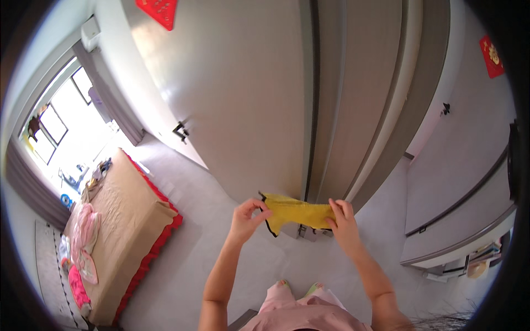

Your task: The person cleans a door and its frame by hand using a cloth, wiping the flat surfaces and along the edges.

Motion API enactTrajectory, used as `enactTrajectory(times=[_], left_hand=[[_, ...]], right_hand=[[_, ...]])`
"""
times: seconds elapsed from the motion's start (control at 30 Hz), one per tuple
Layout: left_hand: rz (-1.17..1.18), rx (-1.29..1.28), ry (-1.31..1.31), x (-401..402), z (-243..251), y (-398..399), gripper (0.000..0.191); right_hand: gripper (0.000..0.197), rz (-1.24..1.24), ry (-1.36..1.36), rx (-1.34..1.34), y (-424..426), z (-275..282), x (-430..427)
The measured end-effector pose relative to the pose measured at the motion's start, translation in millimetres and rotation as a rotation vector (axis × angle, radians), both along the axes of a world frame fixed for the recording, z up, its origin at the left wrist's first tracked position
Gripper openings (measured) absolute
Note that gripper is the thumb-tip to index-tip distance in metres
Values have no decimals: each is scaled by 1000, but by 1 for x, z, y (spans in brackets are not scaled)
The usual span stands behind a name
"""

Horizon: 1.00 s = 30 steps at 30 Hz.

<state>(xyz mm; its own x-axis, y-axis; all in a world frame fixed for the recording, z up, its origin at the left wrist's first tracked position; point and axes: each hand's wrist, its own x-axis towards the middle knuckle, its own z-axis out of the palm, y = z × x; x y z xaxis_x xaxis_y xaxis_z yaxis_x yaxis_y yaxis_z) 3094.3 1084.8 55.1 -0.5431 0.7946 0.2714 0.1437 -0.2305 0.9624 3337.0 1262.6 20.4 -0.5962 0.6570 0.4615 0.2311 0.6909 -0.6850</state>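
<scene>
A yellow cloth with dark edging is stretched between my two hands in front of a grey door. My left hand pinches its left end near the black border. At the other end, my right hand grips the cloth between thumb and fingers. The cloth sags a little and its lower left corner hangs down. Behind it stands the door, partly hidden by the cloth at its lower edge.
A black door handle sticks out at the left. The bed with a beige cover and red skirt stands farther left, clothes on it. Books fill a low shelf at the right. A second door handle shows beyond the frame.
</scene>
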Motion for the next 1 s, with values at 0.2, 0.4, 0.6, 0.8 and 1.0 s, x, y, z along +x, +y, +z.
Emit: enactTrajectory(times=[0.2, 0.4, 0.6, 0.8, 1.0], left_hand=[[267, -54, -53, -29, 75, -28, 16], [132, -374, 453, -73, 90, -46, 23], [122, -225, 679, -180, 66, -45, 20], [-242, -294, 188, -174, 88, -3, 31], [-800, -59, -17, -161, 98, -7, 34]], right_hand=[[20, 166, 64, 381, 6, 77, -43], [23, 190, -253, -29, -11, 120, -85], [22, 618, -141, -258, -56, 133, -136], [23, 530, -93, 235, -115, 164, -193], [29, 18, 64, 213, -117, 170, -199]])
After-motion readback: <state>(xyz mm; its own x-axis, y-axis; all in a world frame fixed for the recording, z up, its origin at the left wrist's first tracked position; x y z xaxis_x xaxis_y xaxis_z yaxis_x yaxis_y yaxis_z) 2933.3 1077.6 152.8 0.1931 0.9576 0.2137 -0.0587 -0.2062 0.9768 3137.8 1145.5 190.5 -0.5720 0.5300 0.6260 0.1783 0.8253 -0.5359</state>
